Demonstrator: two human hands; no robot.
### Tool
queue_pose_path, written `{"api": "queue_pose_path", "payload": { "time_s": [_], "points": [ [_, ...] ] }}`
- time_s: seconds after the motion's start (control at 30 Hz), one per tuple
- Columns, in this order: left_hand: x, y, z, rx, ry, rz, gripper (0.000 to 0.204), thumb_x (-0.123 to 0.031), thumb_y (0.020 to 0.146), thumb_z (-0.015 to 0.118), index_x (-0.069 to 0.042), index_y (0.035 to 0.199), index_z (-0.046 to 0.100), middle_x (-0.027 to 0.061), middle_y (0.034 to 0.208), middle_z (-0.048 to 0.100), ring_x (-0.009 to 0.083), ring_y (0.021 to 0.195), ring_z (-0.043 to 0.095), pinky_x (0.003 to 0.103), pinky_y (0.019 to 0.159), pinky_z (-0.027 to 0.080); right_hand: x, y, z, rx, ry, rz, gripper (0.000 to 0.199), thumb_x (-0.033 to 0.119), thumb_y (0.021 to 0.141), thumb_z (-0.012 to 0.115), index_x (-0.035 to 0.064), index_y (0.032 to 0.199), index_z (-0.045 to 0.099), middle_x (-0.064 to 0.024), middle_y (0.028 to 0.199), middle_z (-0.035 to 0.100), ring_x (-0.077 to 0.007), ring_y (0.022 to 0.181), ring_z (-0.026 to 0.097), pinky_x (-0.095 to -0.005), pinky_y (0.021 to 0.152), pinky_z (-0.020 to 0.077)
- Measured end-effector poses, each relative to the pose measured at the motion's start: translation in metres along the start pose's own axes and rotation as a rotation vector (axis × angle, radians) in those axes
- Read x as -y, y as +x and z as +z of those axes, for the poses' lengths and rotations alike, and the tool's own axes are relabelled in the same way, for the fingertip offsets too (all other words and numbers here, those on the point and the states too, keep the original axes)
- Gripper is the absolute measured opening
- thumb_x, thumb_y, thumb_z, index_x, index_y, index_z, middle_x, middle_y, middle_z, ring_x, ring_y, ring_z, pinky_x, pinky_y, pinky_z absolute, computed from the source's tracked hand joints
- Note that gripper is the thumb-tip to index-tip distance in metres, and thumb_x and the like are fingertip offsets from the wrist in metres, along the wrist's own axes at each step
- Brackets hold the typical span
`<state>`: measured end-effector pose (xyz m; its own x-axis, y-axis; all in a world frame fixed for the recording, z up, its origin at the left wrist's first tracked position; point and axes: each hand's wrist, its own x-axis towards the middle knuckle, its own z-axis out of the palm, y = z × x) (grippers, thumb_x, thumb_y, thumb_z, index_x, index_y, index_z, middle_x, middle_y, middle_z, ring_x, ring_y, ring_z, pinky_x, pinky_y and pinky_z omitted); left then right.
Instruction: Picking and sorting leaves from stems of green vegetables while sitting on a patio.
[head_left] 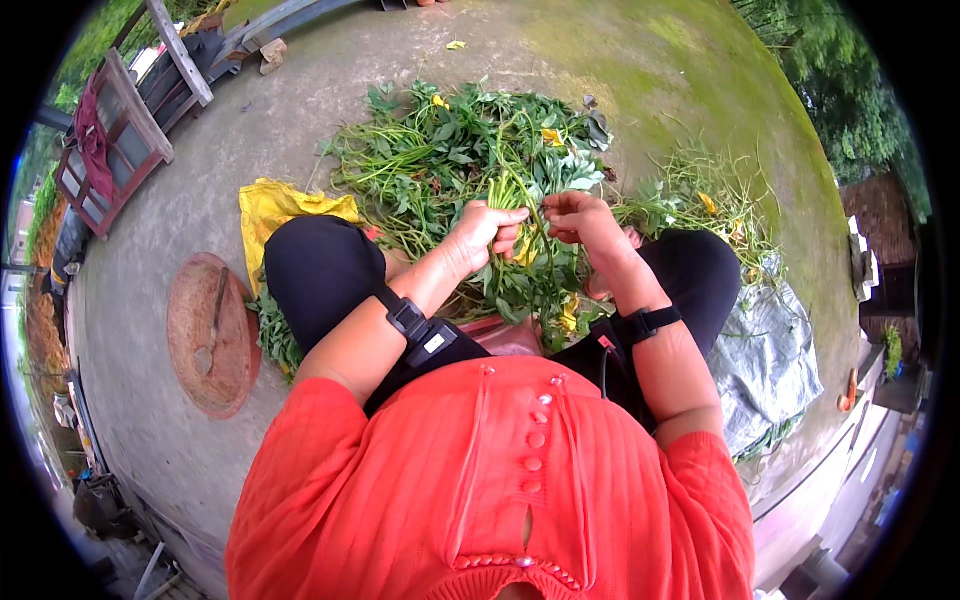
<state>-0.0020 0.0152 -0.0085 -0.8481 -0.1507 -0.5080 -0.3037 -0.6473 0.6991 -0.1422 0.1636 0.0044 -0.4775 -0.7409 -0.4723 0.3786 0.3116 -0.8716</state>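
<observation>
In front of my knees, my left hand (480,235) is closed around a bunch of green stems (508,190), whose cut-looking ends point away from me. Just to its right, my right hand (585,220) pinches at a leafy vine (541,240) that hangs between the two hands. The tips of its fingers are partly hidden. Beyond and beneath both hands spreads a large heap of leafy green vines (440,150), dotted with yellow leaves.
A looser pile of thin stems (715,200) lies right of my knee, above a silver-grey sheet (770,350). Left are a yellow sack (270,210) and a reddish round basin (185,340) with a long-handled tool. A wooden frame (130,140) stands farther left on the concrete.
</observation>
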Motion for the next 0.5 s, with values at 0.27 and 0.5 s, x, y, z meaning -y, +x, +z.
{"api": "queue_pose_path", "payload": {
  "time_s": [0.27, 0.5],
  "points": [
    [-0.025, 0.003, -0.027, -0.096, -0.025, 0.142, 0.010, -0.001, 0.082, 0.060, 0.005, 0.090, 0.061, 0.0132, 0.067, 0.062, 0.0180, 0.045, 0.054, 0.032, 0.043, 0.045, -0.044, 0.004, -0.008, 0.143, -0.802, -0.136, 0.022, 0.020, 0.078, 0.065, 0.0046, 0.093, 0.067, -0.0123, 0.072, 0.063, -0.0250, 0.067, 0.060, -0.0357, 0.066, 0.0461],
    [0.007, 0.043, -0.102, -0.722, 0.549, 0.424, 0.014, -0.010, 0.076, 0.073, 0.000, 0.073, 0.063, 0.0038, 0.053, 0.054, 0.0137, 0.043, 0.050, 0.031, 0.039, 0.038, 0.014, -0.037, 0.014, 0.203, -0.342, -0.091, 0.020, 0.018, 0.083, 0.063, 0.0002, 0.076, 0.062, -0.0018, 0.060, 0.056, -0.0087, 0.053, 0.051, -0.0261, 0.050, 0.0404]
  ]
}}
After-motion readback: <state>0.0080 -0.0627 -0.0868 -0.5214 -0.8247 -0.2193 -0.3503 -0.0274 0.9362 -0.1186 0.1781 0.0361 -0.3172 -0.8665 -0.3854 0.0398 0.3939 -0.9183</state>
